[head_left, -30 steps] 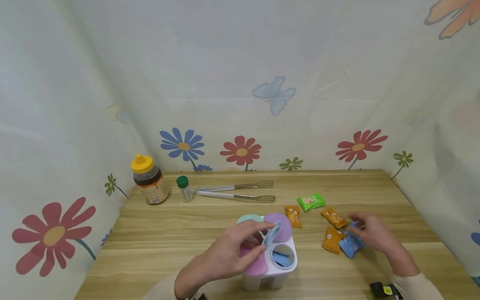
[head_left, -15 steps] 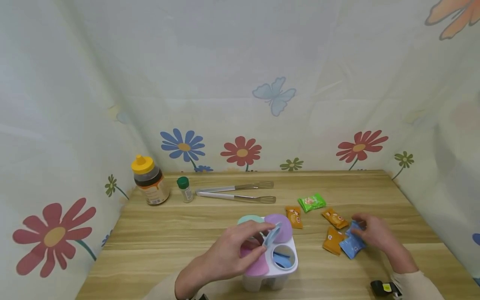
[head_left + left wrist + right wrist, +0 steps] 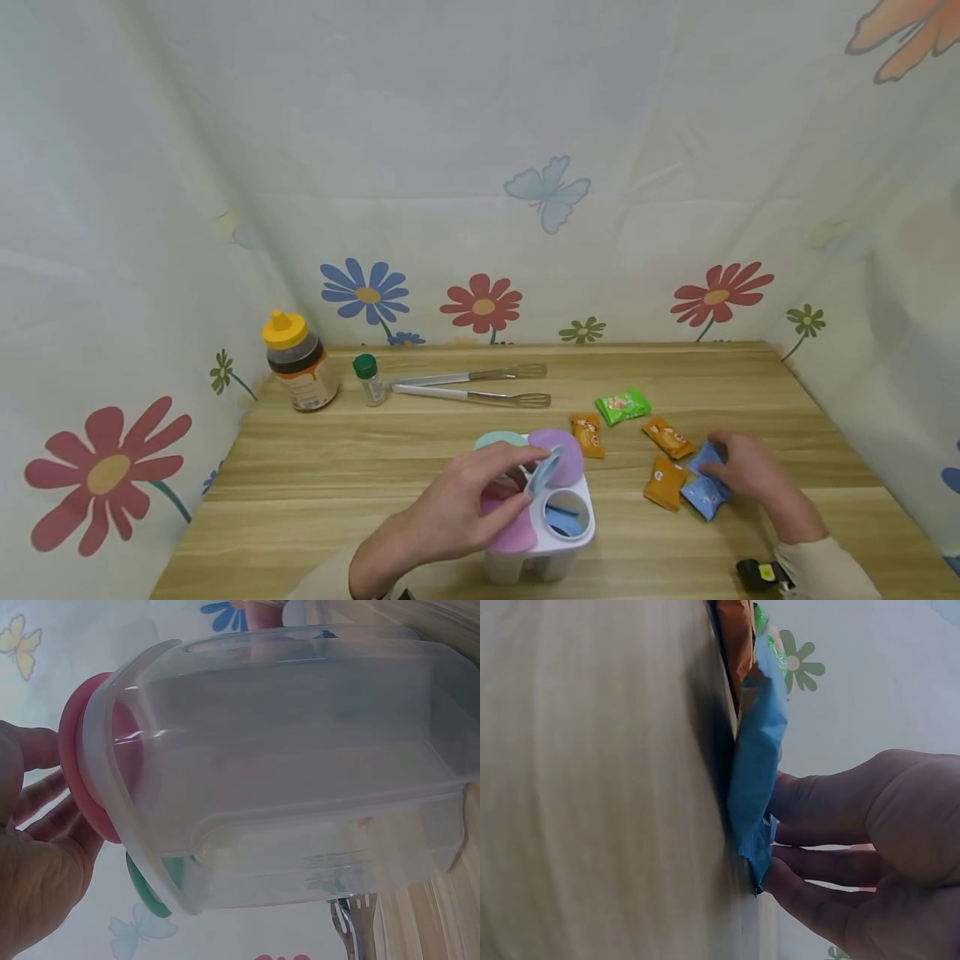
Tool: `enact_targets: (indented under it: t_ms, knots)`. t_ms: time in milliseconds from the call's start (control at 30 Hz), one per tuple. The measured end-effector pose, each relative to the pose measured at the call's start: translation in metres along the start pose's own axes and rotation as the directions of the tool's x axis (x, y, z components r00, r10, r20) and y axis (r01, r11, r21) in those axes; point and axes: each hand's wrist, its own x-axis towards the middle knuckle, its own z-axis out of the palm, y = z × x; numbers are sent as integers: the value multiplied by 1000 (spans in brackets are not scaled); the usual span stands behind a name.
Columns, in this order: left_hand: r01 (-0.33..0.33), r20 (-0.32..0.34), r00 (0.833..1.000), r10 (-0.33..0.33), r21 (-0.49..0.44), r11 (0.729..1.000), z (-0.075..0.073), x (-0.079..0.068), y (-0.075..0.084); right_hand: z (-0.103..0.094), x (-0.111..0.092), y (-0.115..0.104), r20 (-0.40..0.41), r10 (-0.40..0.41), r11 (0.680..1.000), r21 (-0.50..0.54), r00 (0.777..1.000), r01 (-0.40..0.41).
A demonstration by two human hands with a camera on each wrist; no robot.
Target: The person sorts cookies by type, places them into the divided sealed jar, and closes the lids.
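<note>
My left hand (image 3: 465,504) pinches a light blue lid (image 3: 543,473), tilted up above a white-topped, clear plastic container (image 3: 582,540). Beside the lid is a round opening with blue packets (image 3: 562,523) inside. Purple (image 3: 558,446), mint (image 3: 498,437) and pink (image 3: 512,533) lids cover its other openings. In the left wrist view, the fingers lie around the pink lid (image 3: 82,757), hiding the blue one. On the right, my right hand (image 3: 757,475) pinches a blue wrapped packet (image 3: 705,457) between thumb and fingers, low over the table. Another blue packet (image 3: 707,498) lies just in front of it.
Three orange packets (image 3: 664,483) and a green one (image 3: 624,406) lie left of and behind the right hand. Tongs (image 3: 472,390), a green-capped spice jar (image 3: 370,382) and a yellow-topped squeeze bottle (image 3: 302,364) stand or lie farther back. A patterned curtain (image 3: 420,167) borders the table.
My right fingers have shifted slightly at the blue packets, and the rear packet shows more plainly between them. The left hand and the light blue lid stay in place.
</note>
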Motion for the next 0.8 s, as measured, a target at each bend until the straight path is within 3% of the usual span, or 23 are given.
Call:
enact_targets:
  t_ms: [367, 800]
  knots:
    - [11, 11, 1000, -11, 1, 1000, 0, 0, 2, 4, -2, -1, -11, 35, 999, 24, 999, -35]
    - [-1, 1, 1000, 1, -8, 1000, 1, 0, 0, 4, -2, 3, -56, 19, 999, 26, 998, -18]
